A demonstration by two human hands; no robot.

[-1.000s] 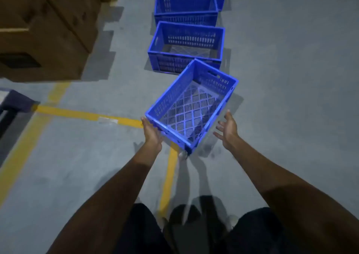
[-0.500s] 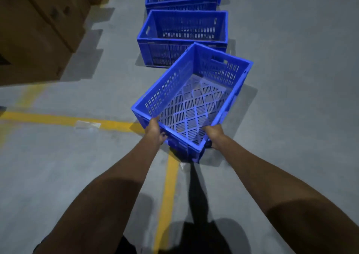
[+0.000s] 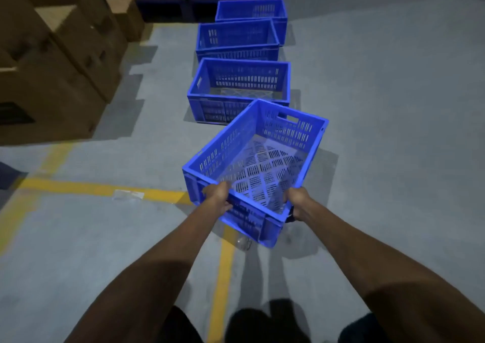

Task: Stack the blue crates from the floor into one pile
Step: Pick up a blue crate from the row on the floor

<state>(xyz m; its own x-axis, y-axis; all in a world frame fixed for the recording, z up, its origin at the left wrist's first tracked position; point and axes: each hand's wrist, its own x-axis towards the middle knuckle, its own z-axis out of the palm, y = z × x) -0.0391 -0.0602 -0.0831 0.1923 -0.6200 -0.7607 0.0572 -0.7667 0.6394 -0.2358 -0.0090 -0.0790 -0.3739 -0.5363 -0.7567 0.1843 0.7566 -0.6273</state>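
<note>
Head | left hand (image 3: pixel 217 195), right hand (image 3: pixel 298 201) clasp nearest crate (image 3: pixel 265 158) rim

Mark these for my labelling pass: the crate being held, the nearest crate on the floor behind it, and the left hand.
held crate (image 3: pixel 265 169): head view, on its slatted bottom.
nearest floor crate (image 3: pixel 237 61): head view, on its far rim.
left hand (image 3: pixel 217 197): head view, on its back.
</note>
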